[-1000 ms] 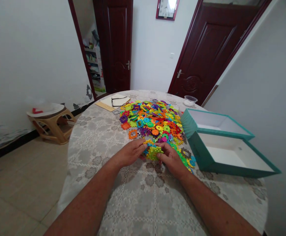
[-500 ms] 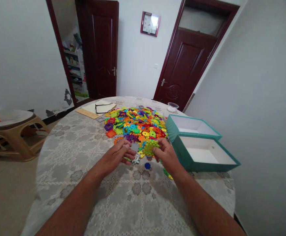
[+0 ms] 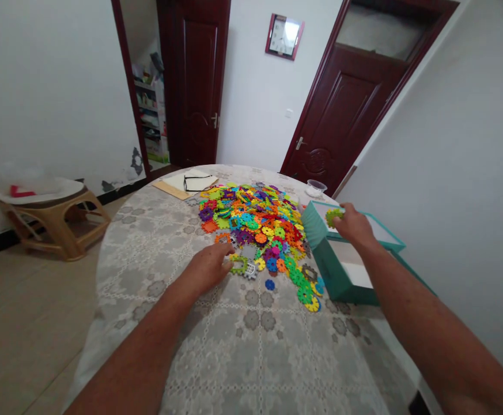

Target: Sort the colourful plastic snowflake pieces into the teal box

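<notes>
The thumb and fingers of the right hand (image 3: pixel 355 226) pinched a lime-green plastic piece with bumpy edges (image 3: pixel 334 218) over the open far teal box with white insides (image 3: pixel 314 223); the left hand (image 3: pixel 210 266) was at a lime-green square plastic frame (image 3: pixel 239 264), but I couldn't tell if its fingers squeezed it. Between the hands, a heap of bright plastic pieces (image 3: pixel 251 216) reached the boxes, and grey flowery cloth (image 3: pixel 216 357) stretched wide to the round table's near edge. Behind stood dark red wooden doors (image 3: pixel 355 95).
</notes>
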The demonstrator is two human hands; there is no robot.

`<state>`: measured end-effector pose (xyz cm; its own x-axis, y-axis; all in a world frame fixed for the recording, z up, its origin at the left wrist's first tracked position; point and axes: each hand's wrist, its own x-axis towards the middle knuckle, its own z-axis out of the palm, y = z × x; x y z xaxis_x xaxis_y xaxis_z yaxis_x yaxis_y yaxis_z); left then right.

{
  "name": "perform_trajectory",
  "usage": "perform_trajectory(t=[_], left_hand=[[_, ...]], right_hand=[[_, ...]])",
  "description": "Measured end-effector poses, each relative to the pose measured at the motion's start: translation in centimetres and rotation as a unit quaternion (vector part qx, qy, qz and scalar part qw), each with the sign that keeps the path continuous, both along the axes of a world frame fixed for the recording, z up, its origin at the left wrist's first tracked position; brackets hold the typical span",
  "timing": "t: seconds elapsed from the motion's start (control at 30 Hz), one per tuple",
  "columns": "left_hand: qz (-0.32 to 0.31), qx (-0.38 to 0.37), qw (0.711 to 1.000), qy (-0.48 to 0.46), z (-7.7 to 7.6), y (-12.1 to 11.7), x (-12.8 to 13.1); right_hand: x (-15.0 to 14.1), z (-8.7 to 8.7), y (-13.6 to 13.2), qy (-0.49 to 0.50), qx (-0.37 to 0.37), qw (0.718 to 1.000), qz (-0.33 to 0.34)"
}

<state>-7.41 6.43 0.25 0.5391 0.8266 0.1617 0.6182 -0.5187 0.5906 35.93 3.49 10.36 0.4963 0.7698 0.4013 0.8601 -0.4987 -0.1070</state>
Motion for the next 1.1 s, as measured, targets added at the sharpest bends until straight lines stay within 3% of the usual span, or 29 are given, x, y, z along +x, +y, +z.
perform_trajectory(t=[0.2,0.33,0.43,0.5,0.6,0.7,0.8,0.9,1.1], left_hand=[[-0.055,-0.001,0.998,0.020,-0.8,-0.5,0.2],[-0.071,0.019,0.996,0.046,-0.9,-0.9,0.9],[-0.066,0.036,0.994,0.082,-0.6,-1.0,1.1],[-0.064,0.039,0.993,0.086,-0.4,-1.1,1.2],[-0.051,0.036,0.994,0.089,-0.2,-1.1,1.1],[-0.037,0.030,0.995,0.088,-0.2,-0.9,1.1],[-0.009,0.012,0.998,0.061,-0.3,-0.6,1.0],[0.030,-0.010,0.999,0.025,-0.2,-0.5,0.8],[0.054,-0.009,0.995,0.078,0.0,-0.4,0.8]], right_hand=[[0.1,-1.3,0.7,-0.005,-0.064,0.998,0.000],[-1.8,-1.0,0.0,-0.026,-0.012,0.999,0.034],[-5.3,-1.4,-1.3,-0.011,0.027,0.990,0.135],[-8.6,-2.5,-2.6,0.036,0.011,0.972,0.231],[-14.0,-5.3,-4.6,0.104,-0.054,0.920,0.375],[-18.3,-8.4,-6.1,0.115,-0.073,0.884,0.447],[-20.6,-10.2,-6.4,0.093,-0.095,0.873,0.469],[-21.3,-10.8,-6.0,0.055,-0.114,0.880,0.459],[-21.0,-12.1,-5.4,0.024,-0.091,0.880,0.466]])
